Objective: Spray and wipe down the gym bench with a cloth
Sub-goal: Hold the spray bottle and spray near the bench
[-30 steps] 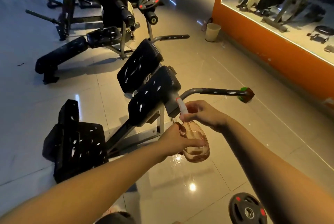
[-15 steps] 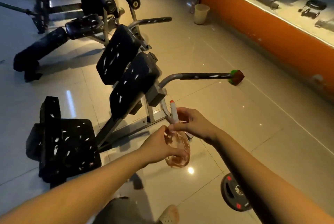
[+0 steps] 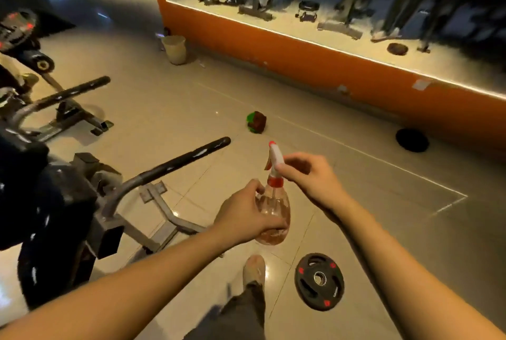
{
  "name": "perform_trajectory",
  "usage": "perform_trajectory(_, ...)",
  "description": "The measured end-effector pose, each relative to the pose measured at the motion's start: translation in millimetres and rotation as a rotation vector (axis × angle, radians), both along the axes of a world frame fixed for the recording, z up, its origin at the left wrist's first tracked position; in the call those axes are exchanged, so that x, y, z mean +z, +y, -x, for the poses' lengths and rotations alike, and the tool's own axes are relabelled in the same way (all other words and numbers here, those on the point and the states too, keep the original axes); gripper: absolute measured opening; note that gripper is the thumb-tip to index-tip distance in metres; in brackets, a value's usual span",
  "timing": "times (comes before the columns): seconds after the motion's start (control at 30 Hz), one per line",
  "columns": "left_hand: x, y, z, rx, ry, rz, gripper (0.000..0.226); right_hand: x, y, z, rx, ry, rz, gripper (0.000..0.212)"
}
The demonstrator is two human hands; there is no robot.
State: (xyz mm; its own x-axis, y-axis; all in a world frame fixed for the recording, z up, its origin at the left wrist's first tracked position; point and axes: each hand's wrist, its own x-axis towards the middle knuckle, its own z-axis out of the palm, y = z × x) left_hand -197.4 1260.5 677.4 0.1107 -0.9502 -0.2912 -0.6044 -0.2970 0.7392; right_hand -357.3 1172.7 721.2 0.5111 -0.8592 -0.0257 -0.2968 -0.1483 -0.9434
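A clear spray bottle (image 3: 273, 211) with a white and red spray head and a little pinkish liquid is held upright in front of me. My left hand (image 3: 243, 219) grips its round body from the left. My right hand (image 3: 309, 178) holds the spray head with curled fingers. The black padded gym bench (image 3: 41, 202) fills the left edge, left of both hands, and its grey handle bar (image 3: 186, 158) with a black grip points toward the bottle. A green and brown bundle (image 3: 256, 122), maybe a cloth, lies on the floor beyond the bar's tip.
A black weight plate (image 3: 319, 281) with red marks lies on the tiles by my shoe (image 3: 254, 268). A dark disc (image 3: 412, 140) lies near the orange wall (image 3: 301, 65) with its mirror. A pale bin (image 3: 175, 49) stands at the wall's corner. More gym machines (image 3: 27, 46) stand far left.
The view has swung right, so the bench now sits at the left edge. The green and brown bundle, earlier at the handle bar's tip, now lies on the floor. Both hands kept the bottle.
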Motion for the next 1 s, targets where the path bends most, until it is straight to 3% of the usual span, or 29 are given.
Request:
perform_trajectory(0.33,-7.8,-231.9,40.1,-0.232,-0.143,0.111,0.065,-4.3,-195.2,45.2,-0.446,0.094,-0.009,0.005)
perform_trajectory(0.5,5.3,-357.2,37.6,-0.316,-0.174,0.109,0.074,13.9,-309.3,30.9,-0.624,0.142,0.0,0.026)
perform_trajectory(0.6,11.4,-413.3,28.6,-0.338,-0.161,0.112,0.078,17.7,-365.4,22.0,-0.695,0.146,0.012,0.027)
perform_trajectory(0.7,10.3,-460.4,14.2,-0.321,-0.08,0.081,0.081,18.2,-416.7,14.7,-0.72,0.13,-0.024,0.016)
perform_trajectory(0.87,-8.0,-530.8,-26.5,-0.258,0.292,-0.092,0.077,11.1,-496.9,-11.2,-0.67,0.114,-0.093,0.014)
perform_trajectory(1.0,-48.7,-595.5,-57.5,-0.136,0.394,-0.101,0.08,-17.9,-580.7,-42.0,-0.599,0.111,-0.122,0.016)
